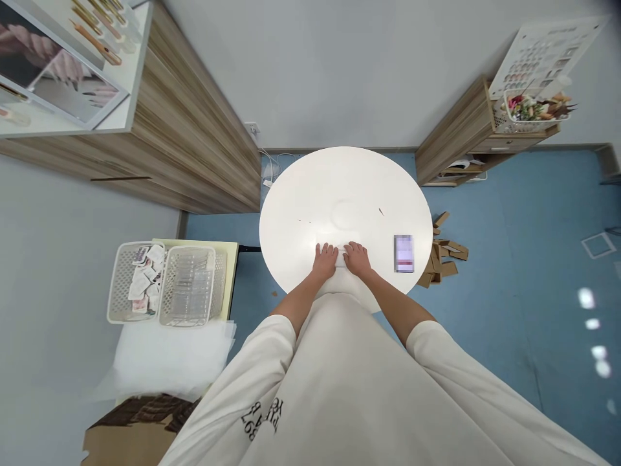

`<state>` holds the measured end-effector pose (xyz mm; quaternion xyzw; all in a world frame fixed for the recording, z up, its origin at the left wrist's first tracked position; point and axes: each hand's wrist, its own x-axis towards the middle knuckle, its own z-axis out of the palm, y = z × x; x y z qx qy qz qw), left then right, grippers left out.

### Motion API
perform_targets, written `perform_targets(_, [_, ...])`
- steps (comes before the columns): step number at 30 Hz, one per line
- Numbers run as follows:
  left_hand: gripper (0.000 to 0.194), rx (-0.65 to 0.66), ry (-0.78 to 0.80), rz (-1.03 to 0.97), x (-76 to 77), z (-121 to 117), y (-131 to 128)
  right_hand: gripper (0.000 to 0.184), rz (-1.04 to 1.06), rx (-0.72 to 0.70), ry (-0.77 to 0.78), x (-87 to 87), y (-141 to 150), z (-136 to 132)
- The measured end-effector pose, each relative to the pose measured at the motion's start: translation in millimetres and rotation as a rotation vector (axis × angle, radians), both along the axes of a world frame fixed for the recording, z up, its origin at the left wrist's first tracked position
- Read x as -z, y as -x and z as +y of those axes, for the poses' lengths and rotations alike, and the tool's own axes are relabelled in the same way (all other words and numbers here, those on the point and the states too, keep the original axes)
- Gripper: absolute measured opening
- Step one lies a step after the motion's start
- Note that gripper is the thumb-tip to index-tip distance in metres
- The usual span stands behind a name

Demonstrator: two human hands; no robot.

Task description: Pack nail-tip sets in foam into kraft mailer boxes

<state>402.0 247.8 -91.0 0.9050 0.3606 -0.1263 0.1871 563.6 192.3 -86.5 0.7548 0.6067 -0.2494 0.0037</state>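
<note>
My left hand [325, 257] and my right hand [357, 257] lie side by side near the front edge of a round white table [301, 194]. Both rest palm down with the fingers stretched flat on a thin white sheet or packet [341, 248] that barely stands out from the tabletop. A ring shows on one left finger. To the right of my right hand lies a small blurred rectangular thing, perhaps a phone [403, 253], apart from the hands.
Two white mesh baskets [165, 285] with small packets stand on a low yellow stand at left, above clear bags [165, 356]. Wooden cabinets [194, 142] stand at back left and back right [460, 136]. Cardboard pieces [444, 252] lie on the blue floor.
</note>
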Motion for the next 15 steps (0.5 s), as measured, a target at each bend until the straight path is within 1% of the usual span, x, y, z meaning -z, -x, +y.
perform_targets(2, [0.080, -0.009, 0.055, -0.037, -3.6, 0, 2, 0.048, -0.005, 0.146, -0.006, -0.5, -1, -10])
perform_targets(4, [0.083, -0.019, 0.105, -0.069, -8.0, -1, 6, 0.052, 0.009, 0.324, 0.026, -1.6, -3, -23])
perform_targets(6, [0.085, -0.016, 0.122, -0.088, -12.1, -3, 10, 0.053, 0.045, 0.477, 0.060, -2.4, -5, -36])
perform_targets(7, [0.085, -0.004, 0.116, -0.096, -14.1, -4, 12, 0.053, 0.066, 0.528, 0.069, -2.6, -6, -42])
perform_targets(9, [0.085, 0.029, 0.087, -0.111, -17.6, -9, 13, 0.051, 0.096, 0.580, 0.071, -2.1, -7, -50])
perform_targets(11, [0.082, 0.060, 0.067, -0.130, -20.6, -15, 9, 0.048, 0.115, 0.601, 0.075, -0.8, -6, -52])
perform_targets(13, [0.075, 0.065, 0.078, -0.154, -22.0, -24, 3, 0.045, 0.125, 0.627, 0.086, 1.2, -5, -50])
perform_targets(15, [0.072, 0.041, 0.110, -0.161, -20.8, -33, -3, 0.045, 0.122, 0.652, 0.107, 3.4, -3, -46])
